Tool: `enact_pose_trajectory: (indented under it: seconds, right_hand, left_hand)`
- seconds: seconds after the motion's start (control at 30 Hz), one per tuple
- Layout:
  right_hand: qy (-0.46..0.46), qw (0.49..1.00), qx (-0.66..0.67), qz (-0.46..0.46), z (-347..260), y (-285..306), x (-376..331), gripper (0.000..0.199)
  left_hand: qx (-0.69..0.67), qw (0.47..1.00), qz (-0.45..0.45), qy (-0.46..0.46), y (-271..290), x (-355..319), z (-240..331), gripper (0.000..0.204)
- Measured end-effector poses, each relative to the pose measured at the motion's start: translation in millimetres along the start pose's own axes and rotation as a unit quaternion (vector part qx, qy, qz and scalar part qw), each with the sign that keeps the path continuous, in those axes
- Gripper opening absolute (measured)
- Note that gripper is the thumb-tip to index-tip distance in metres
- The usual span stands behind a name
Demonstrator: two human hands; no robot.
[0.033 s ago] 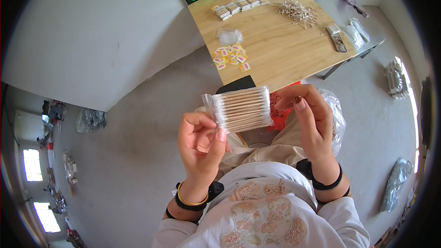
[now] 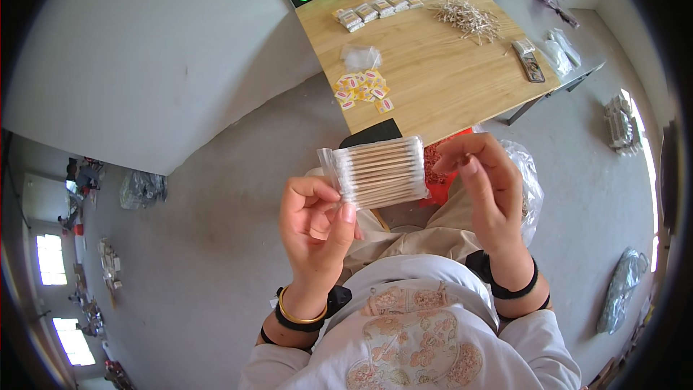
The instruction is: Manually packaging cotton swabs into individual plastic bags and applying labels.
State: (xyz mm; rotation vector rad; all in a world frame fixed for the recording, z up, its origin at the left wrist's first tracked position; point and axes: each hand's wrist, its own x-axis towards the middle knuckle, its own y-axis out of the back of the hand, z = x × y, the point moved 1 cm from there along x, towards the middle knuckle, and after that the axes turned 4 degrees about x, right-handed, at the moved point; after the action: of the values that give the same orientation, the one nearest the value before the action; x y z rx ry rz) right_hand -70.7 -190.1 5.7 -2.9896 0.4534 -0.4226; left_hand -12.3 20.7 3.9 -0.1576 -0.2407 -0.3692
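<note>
A clear plastic bag of cotton swabs (image 2: pixel 382 172) is held up in front of my lap, its wooden sticks lying side by side with white tips at both ends. My left hand (image 2: pixel 317 220) pinches the bag's left end between thumb and fingers. To the right of the bag, my right hand (image 2: pixel 491 188) is raised with fingers bent and the thumb apart from them, touching nothing that I can see. Beyond the hands, on the wooden table (image 2: pixel 433 94), lie a heap of small yellow-and-white cards (image 2: pixel 361 89) and some empty clear bags (image 2: pixel 361 57).
Packed swab bags (image 2: pixel 382 7) stand in a row at the table's far side, near a loose pile of swabs (image 2: pixel 468 19). A phone (image 2: pixel 532 66) lies by the right edge. Below the near edge is a red bag (image 2: pixel 438 166) with reddish bits, beside a clear plastic bag (image 2: pixel 533 188).
</note>
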Motion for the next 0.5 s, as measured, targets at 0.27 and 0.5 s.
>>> enact_pose_trajectory:
  seconds: [0.27,0.5]
  right_hand:
    - [-0.11,0.982,0.118,-0.101,10,-12,-4,0.028]
    - [-0.128,0.961,0.228,-0.093,13,-14,-3,0.025]
  left_hand:
    - [-0.034,0.998,-0.028,0.042,0,-1,-5,0.027]
    - [-0.086,0.991,-0.022,0.101,6,2,-4,0.028]
